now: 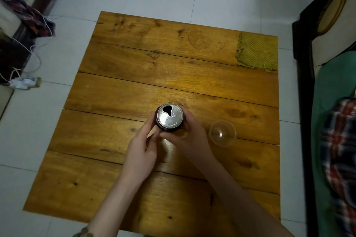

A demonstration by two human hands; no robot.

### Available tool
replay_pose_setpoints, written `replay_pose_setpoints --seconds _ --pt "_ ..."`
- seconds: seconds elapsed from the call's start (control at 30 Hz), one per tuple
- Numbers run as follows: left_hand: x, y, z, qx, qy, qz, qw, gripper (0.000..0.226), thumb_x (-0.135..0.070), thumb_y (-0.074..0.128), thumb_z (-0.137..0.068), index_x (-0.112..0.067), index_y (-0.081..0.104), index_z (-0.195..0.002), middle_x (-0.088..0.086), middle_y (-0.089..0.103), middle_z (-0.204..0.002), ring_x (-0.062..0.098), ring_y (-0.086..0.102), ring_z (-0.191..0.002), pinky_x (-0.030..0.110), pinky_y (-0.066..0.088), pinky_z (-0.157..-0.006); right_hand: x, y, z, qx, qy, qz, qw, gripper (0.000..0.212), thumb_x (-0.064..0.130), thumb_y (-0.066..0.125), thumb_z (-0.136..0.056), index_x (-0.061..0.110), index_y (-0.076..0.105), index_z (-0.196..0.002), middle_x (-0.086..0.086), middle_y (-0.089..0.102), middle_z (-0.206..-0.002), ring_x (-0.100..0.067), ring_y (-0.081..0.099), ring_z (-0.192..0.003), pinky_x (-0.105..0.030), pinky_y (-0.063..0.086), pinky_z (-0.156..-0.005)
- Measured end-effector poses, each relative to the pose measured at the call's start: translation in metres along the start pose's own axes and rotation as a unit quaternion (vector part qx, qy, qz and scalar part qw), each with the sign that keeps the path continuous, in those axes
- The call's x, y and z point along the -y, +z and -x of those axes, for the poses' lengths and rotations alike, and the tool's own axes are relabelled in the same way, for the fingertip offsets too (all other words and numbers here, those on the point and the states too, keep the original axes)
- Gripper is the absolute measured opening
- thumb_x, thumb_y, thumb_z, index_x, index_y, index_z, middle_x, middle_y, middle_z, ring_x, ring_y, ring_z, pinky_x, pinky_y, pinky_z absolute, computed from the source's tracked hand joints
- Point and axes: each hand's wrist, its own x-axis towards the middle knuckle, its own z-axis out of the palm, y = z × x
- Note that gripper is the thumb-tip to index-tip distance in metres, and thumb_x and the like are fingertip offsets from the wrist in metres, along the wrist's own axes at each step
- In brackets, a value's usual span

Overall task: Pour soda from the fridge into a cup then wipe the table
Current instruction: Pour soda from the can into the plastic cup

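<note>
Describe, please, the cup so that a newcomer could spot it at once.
Start at the wooden table, then find the soda can near its middle. Just right of the can stands the cup: see-through and empty, unlike the dark can.

An opened soda can [170,115] stands upright near the middle of the tabletop [173,75], a little toward the near edge. The right hand [189,137] is wrapped round its side. The left hand [141,153] lays a forefinger along the other side, thumb tucked under, its grip unclear. A clear cup [222,133] sits upright just beside the right hand. A yellow cloth [257,52] lies flat at the far right corner
</note>
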Motion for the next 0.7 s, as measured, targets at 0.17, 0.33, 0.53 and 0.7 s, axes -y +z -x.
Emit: replay_pose_setpoints --seconds 0.17,0.33,0.53,0.7 --pt "-0.032 -0.013 0.027 0.005 0.047 0.014 0.999 0.076 0.018 0.038 -0.085 -0.042 0.038 -0.133 -0.022 0.047 -0.134 -0.008 0.045 -0.121 0.003 0.035 -0.094 0.042 -0.021 0.015 0.009 -0.051 0.024 0.998 0.067 0.035 0.081 -0.066 0.024 0.051 -0.125 0.008 0.058 -0.122 -0.011 0.053 -0.117 -0.035 0.046 -0.097" --pt "-0.05 -0.006 0.041 0.056 0.111 0.033 0.992 0.086 0.008 0.037 -0.071 -0.055 0.039 -0.131 -0.034 0.042 -0.136 -0.002 0.035 -0.133 0.015 0.029 -0.107 0.061 -0.049 0.036 -0.022 -0.056 0.051 0.997 0.067 0.043 0.076 -0.067 0.028 0.047 -0.125 0.009 0.056 -0.123 -0.012 0.051 -0.117 -0.027 0.044 -0.096" --pt "-0.057 0.031 0.042 0.179 0.138 0.064 0.972 0.09 0.018 0.033 -0.066 -0.026 0.033 -0.145 -0.012 0.035 -0.149 0.008 0.025 -0.141 0.031 0.026 -0.114 0.065 -0.097 0.068 -0.069 -0.043 0.063 0.995 0.064 0.044 0.074 -0.071 0.027 0.047 -0.126 0.013 0.057 -0.123 -0.01 0.053 -0.118 -0.035 0.045 -0.097" --pt "-0.054 0.073 0.041 0.249 0.066 0.128 0.958 0.088 0.012 0.035 -0.06 -0.024 0.036 -0.14 -0.006 0.039 -0.147 0.006 0.03 -0.138 0.038 0.024 -0.116 0.052 -0.131 0.082 -0.081 0.027 0.119 0.989 0.066 0.04 0.077 -0.068 0.032 0.044 -0.125 0.02 0.056 -0.121 0.0 0.052 -0.114 -0.022 0.046 -0.093"
